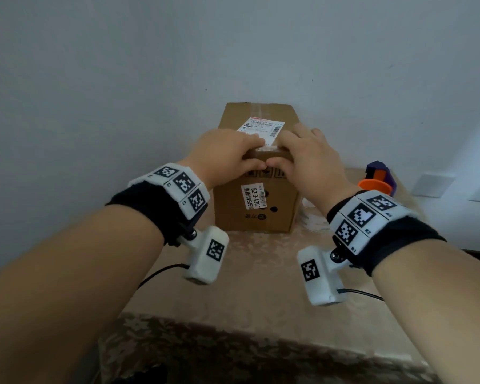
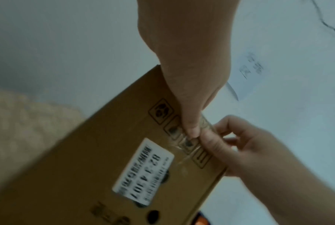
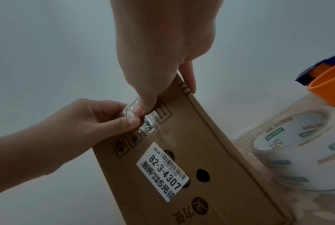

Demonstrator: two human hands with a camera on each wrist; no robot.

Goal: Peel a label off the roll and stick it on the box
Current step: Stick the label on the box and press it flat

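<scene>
- Head view: both forearms, each with a black wristband and white marker blocks, reached forward over the tabletop [image 1: 250, 273]. The left hand [image 1: 225, 153] and right hand [image 1: 311, 159] met at the near top edge of the cardboard box [image 1: 257, 212], fingers curled over that edge and thumbs on its front face. A white shipping label [image 1: 263, 127] lay on the box top just beyond the grip; a smaller white sticker [image 1: 254, 197] sat on the front face below it. Right of the grip stood an orange and purple tape dispenser [image 1: 378, 181].
- Left wrist view: the left hand [image 2: 191, 85] pressed its thumb onto a crinkled clear strip [image 2: 207, 123] at the box [image 2: 85, 175] edge, the right hand [image 2: 237, 150] pinching the same strip from the other side. The picture was blurred.
- Right wrist view: the right hand [image 3: 155, 60] had its thumb down on the clear strip [image 3: 149, 123], another finger over the box [image 3: 210, 152] corner; the left hand [image 3: 89, 120] pinched the strip between thumb and forefinger. A roll of clear tape [image 3: 301, 150] stood on the tabletop to the right of the grip, apart from the box.
</scene>
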